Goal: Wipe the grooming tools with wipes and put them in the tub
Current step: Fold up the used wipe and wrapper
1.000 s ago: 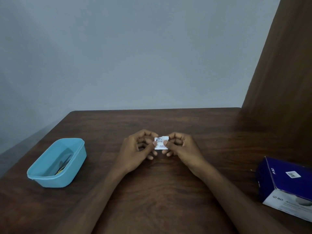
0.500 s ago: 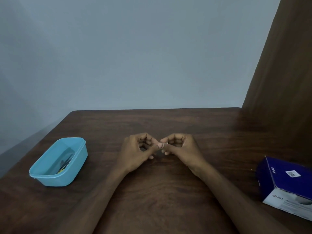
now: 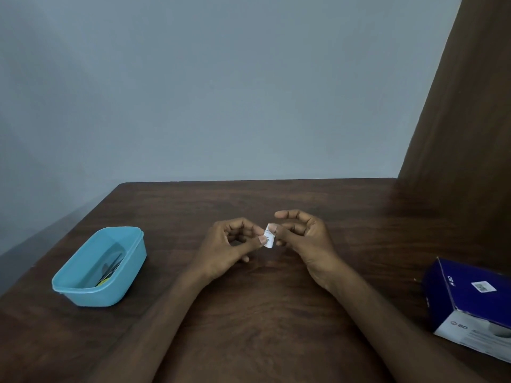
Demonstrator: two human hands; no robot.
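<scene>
A small white wipe packet (image 3: 269,235) with dark print is held above the middle of the dark wooden desk (image 3: 276,313), between both hands. It is pinched at its left edge by the left hand (image 3: 231,247), thumb and forefinger clamped together on it, the other fingers curled under. Its upper right edge is pinched by the right hand (image 3: 302,239), thumb pressed on the packet; the forefinger is raised and stretched out above, apart from the packet. The packet is seen tilted, nearly edge-on, clear of the desk surface. Whether it is torn open cannot be told.

A light blue tub (image 3: 101,268) is set on the desk at the left, well apart from the hands. Thin dark grooming tools (image 3: 112,268) are seen lying inside it, with a bit of yellow at their near end; the tools are too small and dim to be told apart or counted.

A dark blue and white box (image 3: 470,305) is placed at the right edge of the desk, partly cut off by the frame, a small white label on its top face. A grey wall is seen behind the desk, and a brown wooden panel (image 3: 464,120) at the right.
</scene>
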